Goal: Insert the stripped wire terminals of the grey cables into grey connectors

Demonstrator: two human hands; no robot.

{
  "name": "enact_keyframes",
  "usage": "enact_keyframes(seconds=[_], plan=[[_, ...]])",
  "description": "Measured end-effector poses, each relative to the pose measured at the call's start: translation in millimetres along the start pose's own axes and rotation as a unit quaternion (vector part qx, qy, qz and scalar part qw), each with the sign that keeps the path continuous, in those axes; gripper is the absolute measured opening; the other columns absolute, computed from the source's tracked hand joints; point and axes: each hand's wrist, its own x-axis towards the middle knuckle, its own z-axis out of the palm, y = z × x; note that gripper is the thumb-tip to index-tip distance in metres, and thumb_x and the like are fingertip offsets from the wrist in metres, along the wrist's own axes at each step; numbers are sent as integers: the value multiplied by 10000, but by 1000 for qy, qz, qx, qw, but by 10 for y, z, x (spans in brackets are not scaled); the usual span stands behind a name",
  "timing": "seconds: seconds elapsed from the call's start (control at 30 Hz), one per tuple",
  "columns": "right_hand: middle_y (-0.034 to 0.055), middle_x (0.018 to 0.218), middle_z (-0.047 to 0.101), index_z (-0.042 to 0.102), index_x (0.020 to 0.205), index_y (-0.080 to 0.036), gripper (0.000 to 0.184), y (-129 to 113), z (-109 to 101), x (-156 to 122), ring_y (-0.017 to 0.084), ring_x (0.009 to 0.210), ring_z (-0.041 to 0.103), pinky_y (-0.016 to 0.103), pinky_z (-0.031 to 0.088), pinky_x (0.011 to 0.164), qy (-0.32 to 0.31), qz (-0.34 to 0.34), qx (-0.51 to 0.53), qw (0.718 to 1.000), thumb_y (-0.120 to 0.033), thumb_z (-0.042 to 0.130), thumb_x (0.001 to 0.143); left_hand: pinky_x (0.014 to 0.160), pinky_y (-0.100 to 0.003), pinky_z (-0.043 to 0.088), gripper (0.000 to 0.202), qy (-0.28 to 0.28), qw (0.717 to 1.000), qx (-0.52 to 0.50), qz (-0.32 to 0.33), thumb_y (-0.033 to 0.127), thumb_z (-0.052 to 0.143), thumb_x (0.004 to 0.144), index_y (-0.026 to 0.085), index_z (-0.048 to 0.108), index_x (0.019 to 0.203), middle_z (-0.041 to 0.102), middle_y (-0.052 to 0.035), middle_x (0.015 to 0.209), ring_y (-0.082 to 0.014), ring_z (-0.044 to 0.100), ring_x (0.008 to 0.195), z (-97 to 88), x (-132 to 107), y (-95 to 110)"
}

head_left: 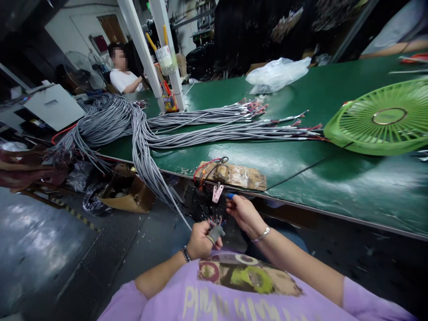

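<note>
My left hand (202, 238), with a grey cover on its thumb, is closed around the end of a grey cable (183, 219). Several thin coloured wires (216, 220) fan out above that grip. My right hand (245, 215) is raised to the right of the wires, apart from them. A blue cover (230, 195) sits on one of its fingertips. Its fingers are curled together, and anything between them is hidden or too small to see. Just left of these fingers, a pink clip (217, 193) hangs at the table edge.
A large bundle of grey cables (113, 113) lies across the green table (294, 174) and hangs over its edge. A cardboard piece (245, 176) with wires lies at the edge. A green fan (381, 118) is at right. Across the table sits a person (123, 80).
</note>
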Motion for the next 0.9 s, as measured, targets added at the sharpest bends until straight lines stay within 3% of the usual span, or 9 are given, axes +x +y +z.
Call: enact_keyframes(seconds=[0.13, 0.23, 0.33, 0.53, 0.6, 0.77, 0.9], plan=[[24, 707, 596, 598, 752, -181, 187, -41, -98, -37, 109, 585, 526, 238, 449, 538, -125, 64, 38, 989, -341, 663, 679, 398, -204, 408, 368, 93, 993, -63, 33, 505, 601, 741, 143, 576, 679, 578, 11, 469, -88, 504, 362, -33, 18, -15], [31, 751, 615, 617, 785, -163, 289, -10, -70, -159, 108, 614, 540, 240, 440, 568, -221, 83, 1, 972, -426, 679, 683, 410, -213, 421, 365, 96, 992, -72, 45, 494, 619, 733, 143, 567, 645, 588, 3, 471, -94, 512, 371, -32, 38, -13], [-10, 627, 585, 588, 731, -162, 281, -10, -11, -230, 95, 549, 510, 229, 390, 543, -282, 28, -74, 956, -413, 703, 679, 418, -221, 427, 384, 82, 993, -64, 48, 508, 617, 730, 144, 567, 620, 586, -2, 464, -99, 514, 377, -19, 40, 11], [-14, 612, 604, 578, 681, -158, 284, -121, 42, -280, 107, 557, 506, 258, 401, 596, -292, -66, -163, 940, -401, 722, 650, 452, -231, 440, 447, 21, 999, -16, 44, 547, 596, 731, 142, 560, 544, 582, -22, 451, -107, 526, 406, -24, 36, 49], [-19, 595, 602, 568, 664, -167, 268, -131, 44, -295, 109, 549, 504, 258, 398, 590, -282, -77, -169, 941, -393, 710, 658, 458, -237, 445, 443, 27, 998, -22, 50, 543, 593, 734, 143, 564, 547, 586, -24, 455, -110, 527, 407, -27, 38, 49], [-35, 505, 561, 521, 625, -182, 254, -109, 34, -290, 99, 476, 470, 238, 341, 512, -253, -72, -159, 952, -385, 652, 707, 488, -244, 459, 406, 71, 994, -38, 73, 525, 603, 729, 150, 576, 576, 596, -18, 478, -113, 534, 429, -23, 35, 74], [-25, 509, 592, 546, 743, -176, 225, -119, 59, -298, 116, 473, 527, 244, 347, 522, -317, -35, -144, 937, -388, 621, 750, 471, -239, 446, 405, 60, 996, -33, 63, 525, 599, 729, 149, 577, 578, 587, -14, 466, -108, 519, 411, -15, 35, 97]])
